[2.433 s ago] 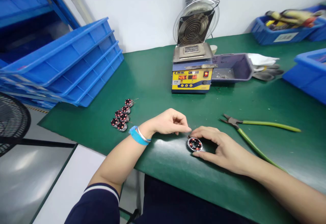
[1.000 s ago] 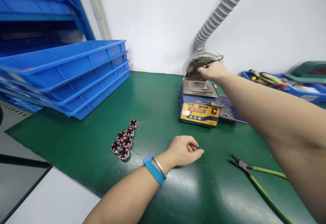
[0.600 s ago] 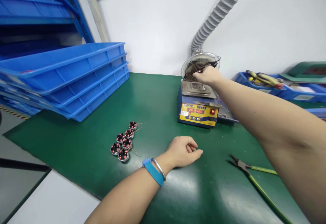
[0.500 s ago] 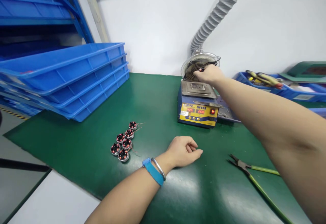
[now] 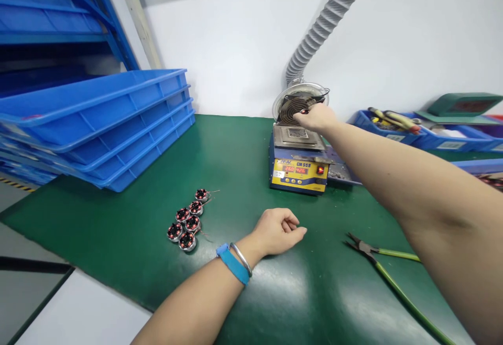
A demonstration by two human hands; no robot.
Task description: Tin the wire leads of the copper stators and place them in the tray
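Note:
My right hand (image 5: 317, 118) reaches out over the solder pot (image 5: 298, 169), its fingers pinched on a motor stator (image 5: 304, 111) that is mostly hidden; only a small dark and coppery bit shows. The pot has a yellow front with red digits, and a square well of metal (image 5: 297, 133) on top. My left hand (image 5: 277, 231) rests on the table with its fingers loosely curled and nothing in them. Left of it several motor stators (image 5: 187, 240) with copper coils, silvery rims and thin wire ends stand in a cluster.
Green-handled cutters (image 5: 367, 251) lie on the green table (image 5: 236, 151) at the right. A round fume fan (image 5: 293, 109) with a grey hose (image 5: 328, 20) stands behind the pot. Blue crates (image 5: 153, 104) are stacked left; blue bins (image 5: 444, 143) with tools stand at the back right.
The view has shifted slightly, so things sit a little further left. Both hands keep their poses, the right one over the pot. The red digits on the pot read differently.

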